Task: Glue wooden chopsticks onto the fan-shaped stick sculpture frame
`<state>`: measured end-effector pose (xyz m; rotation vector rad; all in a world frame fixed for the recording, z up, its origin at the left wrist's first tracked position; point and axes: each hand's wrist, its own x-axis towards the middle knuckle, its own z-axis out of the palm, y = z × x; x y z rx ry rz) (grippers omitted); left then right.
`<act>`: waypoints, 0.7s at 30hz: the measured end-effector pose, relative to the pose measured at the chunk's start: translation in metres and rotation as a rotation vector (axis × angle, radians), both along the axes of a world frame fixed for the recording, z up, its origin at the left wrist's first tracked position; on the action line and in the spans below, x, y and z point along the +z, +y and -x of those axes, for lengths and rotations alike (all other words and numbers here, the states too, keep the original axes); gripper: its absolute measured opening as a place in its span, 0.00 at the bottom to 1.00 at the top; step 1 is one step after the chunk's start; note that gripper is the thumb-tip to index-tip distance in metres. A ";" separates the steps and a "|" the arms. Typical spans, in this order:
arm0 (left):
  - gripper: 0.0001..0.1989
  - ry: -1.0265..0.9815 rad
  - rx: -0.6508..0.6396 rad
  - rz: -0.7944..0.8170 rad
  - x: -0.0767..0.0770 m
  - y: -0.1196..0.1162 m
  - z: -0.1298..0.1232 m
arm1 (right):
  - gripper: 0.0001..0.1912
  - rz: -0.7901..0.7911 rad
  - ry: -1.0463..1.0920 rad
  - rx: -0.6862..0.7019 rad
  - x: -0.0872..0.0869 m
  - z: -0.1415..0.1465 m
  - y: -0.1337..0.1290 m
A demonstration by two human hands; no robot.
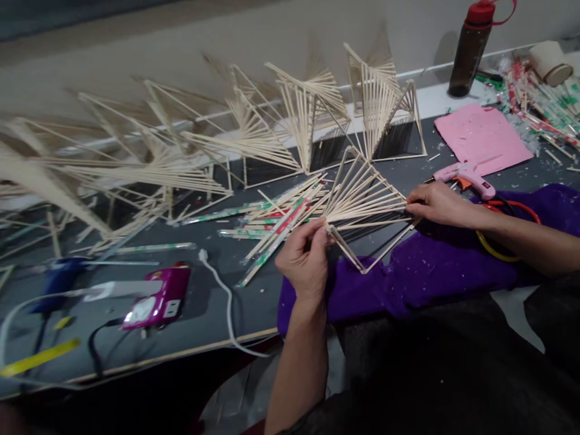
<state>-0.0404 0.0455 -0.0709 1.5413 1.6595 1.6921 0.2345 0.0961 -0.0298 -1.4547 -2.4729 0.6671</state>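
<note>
Both my hands hold a fan-shaped frame of thin wooden sticks [369,199], tilted above the table's front edge. My left hand [306,257] pinches the frame's left corner, where the sticks come together. At the right end, my right hand [430,204] grips the frame with closed fingers. Beneath it lies a purple cloth [408,281]. Just past my right hand is a pink glue gun [471,175]. A heap of loose sticks, some in green and red printed wrappers [281,220], lies behind my left hand.
Several finished-looking stick structures [376,109] stand along the wall. A pink sheet [483,139], a dark bottle with a red lid [471,51] and scattered wrappers [544,103] lie to the right. On the left are a magenta power adapter [170,293] and a white cable [224,290].
</note>
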 end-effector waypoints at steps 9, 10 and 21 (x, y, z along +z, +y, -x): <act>0.10 -0.039 0.017 0.007 -0.004 -0.003 0.000 | 0.13 -0.021 0.025 -0.014 -0.006 -0.002 -0.001; 0.10 -0.049 0.017 0.008 -0.004 -0.004 0.000 | 0.13 -0.017 0.028 -0.017 -0.006 -0.001 -0.001; 0.12 0.102 -0.013 -0.003 -0.005 -0.006 0.009 | 0.11 -0.041 0.002 0.034 -0.011 -0.004 -0.003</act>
